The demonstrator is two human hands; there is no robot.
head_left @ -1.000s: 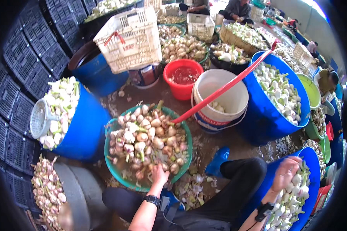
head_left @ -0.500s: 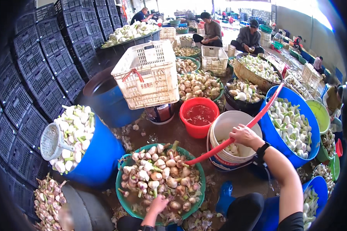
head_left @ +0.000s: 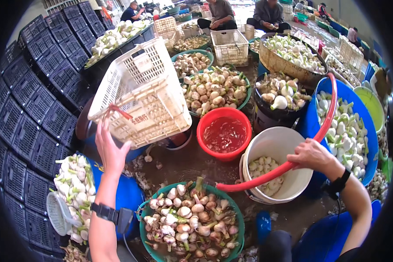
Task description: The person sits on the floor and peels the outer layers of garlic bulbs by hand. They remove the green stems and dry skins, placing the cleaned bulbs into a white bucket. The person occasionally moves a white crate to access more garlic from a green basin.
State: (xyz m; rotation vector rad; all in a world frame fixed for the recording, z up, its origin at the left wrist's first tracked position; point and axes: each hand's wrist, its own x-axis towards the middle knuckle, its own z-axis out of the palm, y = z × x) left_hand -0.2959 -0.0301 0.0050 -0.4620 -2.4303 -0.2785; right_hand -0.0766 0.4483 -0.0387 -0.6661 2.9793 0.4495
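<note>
My left hand point(head_left: 113, 148) is raised with fingers apart at the lower front edge of the dirty white plastic crate point(head_left: 146, 120), which has a red tie. My right hand point(head_left: 308, 155) grips a red hose point(head_left: 329, 111), whose end hangs above the rim of a green basin point(head_left: 148, 233) full of unpeeled garlic bulbs point(head_left: 192, 222). Under the hose is a white bucket point(head_left: 292, 183) with pale peeled bulbs. A red basin point(head_left: 225, 135) of water sits beside it. A blue barrel point(head_left: 367, 131) of peeled garlic stands to the right.
Stacked dark crates point(head_left: 26, 131) line the left, beside another blue barrel point(head_left: 131, 196) heaped with garlic. More basins of garlic point(head_left: 212, 91) and white crates point(head_left: 229, 48) lie ahead. Seated co-workers point(head_left: 218, 15) are at the back, and a rusty pan point(head_left: 284, 67) stands at back right.
My left hand has left the garlic basin and risen to the white crate, which now sits more tilted. My right hand has taken hold of the hose.
</note>
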